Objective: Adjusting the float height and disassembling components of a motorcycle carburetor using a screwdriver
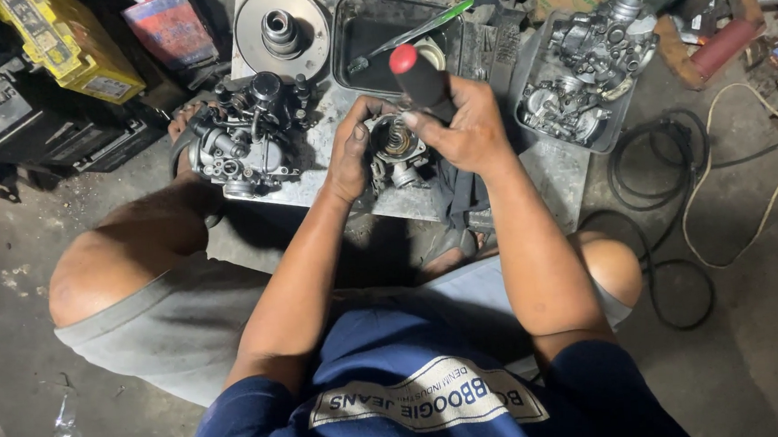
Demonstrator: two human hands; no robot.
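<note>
My left hand grips a small metal carburetor body and holds it steady over a grey metal sheet on the floor. A spring shows in the body's open top. My right hand is closed around a screwdriver with a black handle and red cap, its shaft pointing down into the carburetor body. The screwdriver's tip is hidden by my fingers.
A second, larger carburetor assembly lies left of my hands. Behind are a round pulley disc, a black tray with a green-handled tool, and a tray of metal parts. Black cable coils at right; batteries stand far left.
</note>
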